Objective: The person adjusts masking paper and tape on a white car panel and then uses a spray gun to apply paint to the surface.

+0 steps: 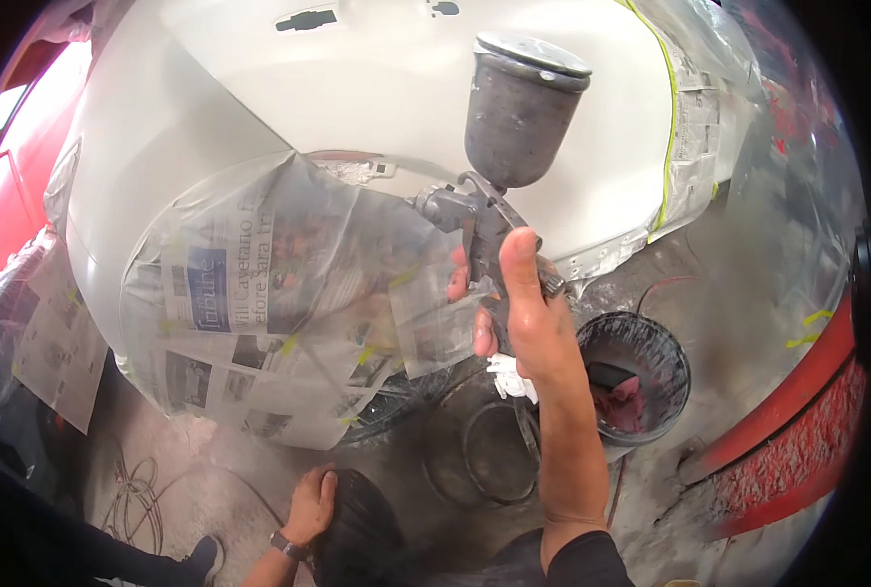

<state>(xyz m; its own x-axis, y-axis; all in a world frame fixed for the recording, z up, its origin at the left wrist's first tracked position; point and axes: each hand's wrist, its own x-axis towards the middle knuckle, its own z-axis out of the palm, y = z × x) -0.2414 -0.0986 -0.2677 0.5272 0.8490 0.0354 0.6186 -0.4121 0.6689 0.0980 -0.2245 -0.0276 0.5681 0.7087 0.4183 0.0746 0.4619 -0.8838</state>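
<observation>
My right hand [531, 318] is wrapped round the handle of a grey paint spray gun [489, 230], the thumb up along its back. A dark cup with a lid [526, 112] sits on top of the gun, slightly tilted. The nozzle points left, toward a white-painted car body panel [387, 73] and a wheel area masked with newspaper and clear film [259, 303]. White cloth or paper [511, 380] shows just below the handle. Low in the view, my left hand [311, 504] lies on my bent knee, fingers resting over it and holding nothing.
A dirty black bucket [641, 377] with a pinkish rag stands right of my right forearm. Farther right is a red, rough-surfaced curved part [778, 450]. Hoses [137, 499] lie coiled on the floor at lower left. Film and yellow-green tape [668, 127] edge the panel.
</observation>
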